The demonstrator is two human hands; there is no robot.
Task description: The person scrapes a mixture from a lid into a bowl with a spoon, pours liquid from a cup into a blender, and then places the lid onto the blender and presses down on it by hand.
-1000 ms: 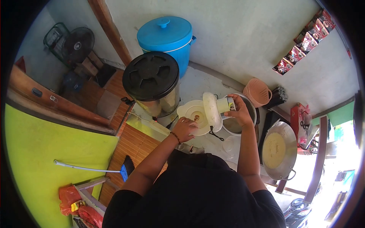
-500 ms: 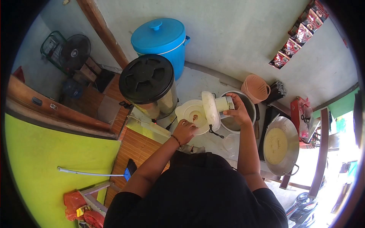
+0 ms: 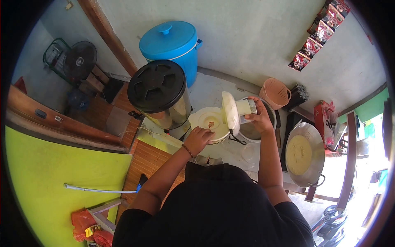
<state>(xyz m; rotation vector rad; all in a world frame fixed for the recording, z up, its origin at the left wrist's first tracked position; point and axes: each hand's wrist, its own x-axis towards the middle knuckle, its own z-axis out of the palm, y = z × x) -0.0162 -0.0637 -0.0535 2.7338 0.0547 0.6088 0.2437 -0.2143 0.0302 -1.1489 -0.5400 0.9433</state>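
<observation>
At the middle of the counter, my left hand [image 3: 198, 139] has its fingers closed on the near-left edge of a white plastic tub [image 3: 199, 120], which has a small brown patch inside. My right hand [image 3: 261, 117] grips the short cylinder of a white round lid-like piece [image 3: 230, 112]. That piece is tipped on its side over the tub's right part, with a black strap hanging below it. Behind and beneath my right hand is a wide metal pot [image 3: 268, 133], partly hidden.
A steel drum with a black lid [image 3: 156, 85] and a blue lidded bucket [image 3: 170, 45] stand to the left. On the right are a peach basket [image 3: 275, 94] and a wok of pale batter [image 3: 298, 154]. A knife [image 3: 278, 131] lies beside the pot. Sachets [image 3: 310, 47] hang on the wall.
The white lid-like piece has risen slightly and turned a little, with my right hand moving along. My left hand stays at the tub's edge. The view has shifted slightly.
</observation>
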